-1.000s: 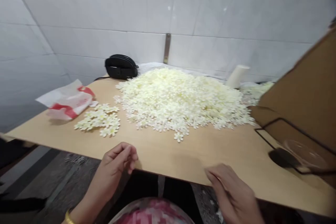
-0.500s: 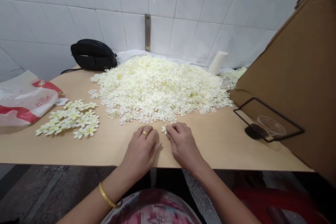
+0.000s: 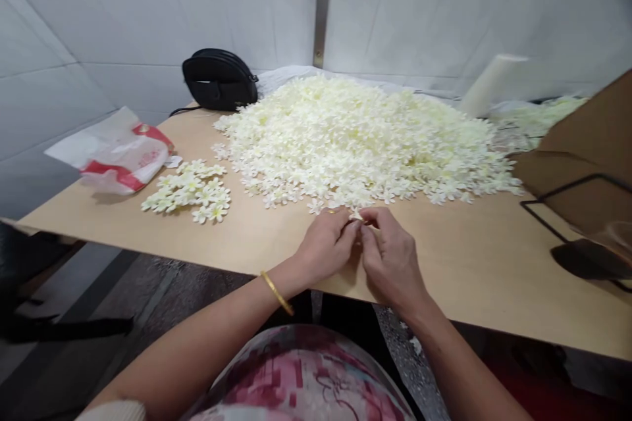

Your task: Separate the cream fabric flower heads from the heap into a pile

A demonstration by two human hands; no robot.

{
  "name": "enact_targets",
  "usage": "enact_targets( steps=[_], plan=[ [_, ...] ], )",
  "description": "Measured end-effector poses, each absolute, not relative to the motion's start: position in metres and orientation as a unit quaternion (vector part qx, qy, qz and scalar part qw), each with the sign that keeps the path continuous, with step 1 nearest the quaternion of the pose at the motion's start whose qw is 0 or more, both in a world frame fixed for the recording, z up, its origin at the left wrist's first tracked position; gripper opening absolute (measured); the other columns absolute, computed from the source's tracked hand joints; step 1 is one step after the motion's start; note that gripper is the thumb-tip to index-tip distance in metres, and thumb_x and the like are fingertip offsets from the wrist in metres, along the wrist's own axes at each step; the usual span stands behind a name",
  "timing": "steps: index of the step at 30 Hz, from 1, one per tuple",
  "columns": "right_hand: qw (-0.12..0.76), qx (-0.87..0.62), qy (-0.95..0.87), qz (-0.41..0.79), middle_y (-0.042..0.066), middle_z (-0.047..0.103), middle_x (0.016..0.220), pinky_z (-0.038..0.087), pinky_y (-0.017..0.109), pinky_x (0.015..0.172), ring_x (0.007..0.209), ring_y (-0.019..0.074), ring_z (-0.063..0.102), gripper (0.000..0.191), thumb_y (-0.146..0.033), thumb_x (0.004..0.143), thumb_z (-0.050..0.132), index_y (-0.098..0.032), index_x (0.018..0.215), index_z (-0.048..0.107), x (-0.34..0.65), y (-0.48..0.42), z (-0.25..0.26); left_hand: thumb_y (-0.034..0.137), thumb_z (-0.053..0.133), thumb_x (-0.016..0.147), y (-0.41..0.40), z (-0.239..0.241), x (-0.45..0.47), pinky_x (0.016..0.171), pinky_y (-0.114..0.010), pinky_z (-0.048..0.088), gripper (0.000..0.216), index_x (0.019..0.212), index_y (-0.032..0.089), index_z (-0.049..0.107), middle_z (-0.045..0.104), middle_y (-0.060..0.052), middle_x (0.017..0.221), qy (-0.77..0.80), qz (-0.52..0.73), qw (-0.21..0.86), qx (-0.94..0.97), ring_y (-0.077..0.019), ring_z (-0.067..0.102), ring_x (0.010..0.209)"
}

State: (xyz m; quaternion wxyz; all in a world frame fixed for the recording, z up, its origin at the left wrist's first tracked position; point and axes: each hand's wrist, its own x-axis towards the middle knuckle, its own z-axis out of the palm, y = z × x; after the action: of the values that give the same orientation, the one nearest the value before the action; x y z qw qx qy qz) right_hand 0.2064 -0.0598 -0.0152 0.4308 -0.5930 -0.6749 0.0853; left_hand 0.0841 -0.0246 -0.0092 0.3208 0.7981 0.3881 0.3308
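Close together at the front of the big flower heap (image 3: 365, 138), my left hand (image 3: 328, 243) and my right hand (image 3: 392, 253) meet fingertip to fingertip. Between them a small white artificial flower (image 3: 355, 216) shows, partly covered by the fingers. Both hands are closed, with thumbs and forefingers pinched on it. The heap is made of white, yellow-centred flowers lying loose on the tan tabletop (image 3: 276, 243). A smaller cluster of the same flowers (image 3: 190, 191) lies to the left.
A white and red plastic bag (image 3: 118, 154) rests at the left, and a black pouch (image 3: 220, 79) stands by the tiled wall. Behind the heap leans a white roll (image 3: 488, 89). At the right are a cardboard box (image 3: 587, 151) and a black wire frame (image 3: 543, 210).
My hands have come together, and the left hand now joins the right at the flower. The view has swung, so the table's things appear shifted rightward.
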Motion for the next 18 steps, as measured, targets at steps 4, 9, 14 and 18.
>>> enact_targets(
  steps=[4, 9, 14, 18],
  plan=[
    [0.473, -0.596, -0.632, 0.145, 0.003, 0.057, 0.080, 0.042, 0.029, 0.067, 0.072, 0.0162, 0.054, 0.012, -0.021, 0.078, 0.049, -0.019, 0.089, 0.051, 0.205, -0.058, -0.019, 0.026, 0.036, 0.084, -0.020, -0.011, 0.085, 0.057, -0.022, 0.033, 0.027, 0.060, 0.017, 0.044, 0.044, 0.002, 0.058, 0.384, 0.363, 0.433, 0.730, -0.0111, 0.042, 0.059],
    [0.564, -0.530, -0.540, 0.330, 0.002, 0.057, 0.084, 0.044, 0.026, 0.070, 0.078, 0.0140, 0.055, 0.016, -0.027, 0.076, 0.055, -0.020, 0.091, 0.054, 0.207, -0.059, -0.021, 0.026, 0.037, 0.083, -0.028, -0.011, 0.080, 0.057, -0.023, 0.030, 0.027, 0.059, 0.018, 0.043, 0.041, 0.003, 0.056, 0.403, 0.381, 0.405, 0.727, -0.0110, 0.039, 0.057],
    [0.586, -0.488, -0.474, 0.441, 0.000, 0.055, 0.078, 0.045, 0.024, 0.069, 0.074, 0.0111, 0.053, 0.023, -0.029, 0.073, 0.060, -0.019, 0.094, 0.056, 0.211, -0.055, -0.017, 0.026, 0.042, 0.082, -0.034, -0.008, 0.079, 0.057, -0.023, 0.030, 0.025, 0.060, 0.017, 0.049, 0.044, 0.002, 0.055, 0.413, 0.396, 0.391, 0.721, -0.0114, 0.040, 0.056],
    [0.580, -0.476, -0.474, 0.460, 0.000, 0.056, 0.078, 0.044, 0.023, 0.069, 0.073, 0.0104, 0.052, 0.024, -0.028, 0.074, 0.059, -0.019, 0.096, 0.056, 0.213, -0.053, -0.017, 0.026, 0.048, 0.079, -0.032, -0.004, 0.081, 0.064, -0.023, 0.036, 0.013, 0.078, 0.016, 0.056, 0.054, -0.001, 0.072, 0.373, 0.417, 0.516, 0.649, -0.0126, 0.048, 0.068]
  ],
)
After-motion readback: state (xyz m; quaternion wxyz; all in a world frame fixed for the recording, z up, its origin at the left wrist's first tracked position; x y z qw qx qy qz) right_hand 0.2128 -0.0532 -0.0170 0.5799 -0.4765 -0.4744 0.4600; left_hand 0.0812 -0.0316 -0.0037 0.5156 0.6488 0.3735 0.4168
